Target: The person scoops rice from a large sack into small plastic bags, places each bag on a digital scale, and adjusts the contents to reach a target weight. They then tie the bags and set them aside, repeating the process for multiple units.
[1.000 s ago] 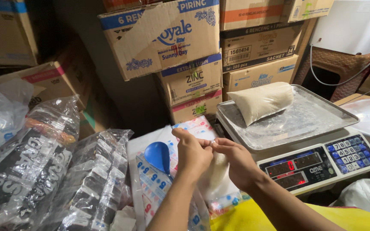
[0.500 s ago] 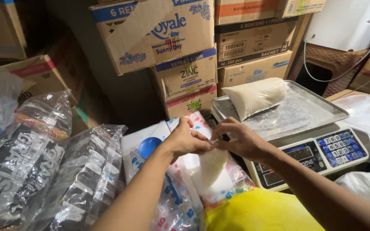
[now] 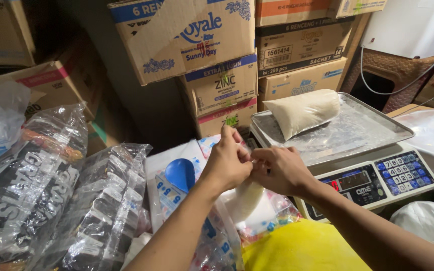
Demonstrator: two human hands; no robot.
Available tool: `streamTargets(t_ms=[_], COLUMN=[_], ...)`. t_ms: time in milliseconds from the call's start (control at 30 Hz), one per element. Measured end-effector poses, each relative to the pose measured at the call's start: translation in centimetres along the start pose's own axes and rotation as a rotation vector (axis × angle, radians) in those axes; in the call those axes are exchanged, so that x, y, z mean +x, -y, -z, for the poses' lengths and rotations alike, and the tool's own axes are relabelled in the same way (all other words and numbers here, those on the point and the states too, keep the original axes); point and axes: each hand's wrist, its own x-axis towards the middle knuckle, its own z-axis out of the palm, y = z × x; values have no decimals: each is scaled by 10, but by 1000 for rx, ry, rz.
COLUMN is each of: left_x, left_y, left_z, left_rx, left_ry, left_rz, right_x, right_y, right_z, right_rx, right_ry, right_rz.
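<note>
white filled bag (image 3: 305, 111) lies on the scale (image 3: 372, 175), upper right; left hand (image 3: 229, 163) and right hand (image 3: 280, 170) pinch shut another bag's (image 3: 244, 200) neck at centre, not yet weighed.

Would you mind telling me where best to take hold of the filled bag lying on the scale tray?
Probably around the middle of the filled bag, coming down from above. It lies flat on its side on the scale tray, plump and soft, so a hand closing across its width should lift it without the ends sagging much.
</note>
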Motion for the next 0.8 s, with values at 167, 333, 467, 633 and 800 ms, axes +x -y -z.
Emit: streamTargets(t_ms=[167, 333, 467, 633, 800], left_x=[-12, -19, -24, -35, -35], left_y=[16, 29, 40, 54, 57], left_z=[-6, -15, -22, -28, -34], left_rx=[25, 96, 47, -167, -295], left_ry=[-51, -79, -145, -194, -189], left_rz=[-72, -95, -246, -266, -305], right_x=[8, 9, 6, 6, 13], right_y=[4, 7, 10, 22, 34], right_z=[6, 11, 17, 24, 38], right_rx=[38, -38, -68, -72, 32], right_ry=[13, 13, -15, -38, -38], right_rz=[-41, -13, 18, 31, -13])
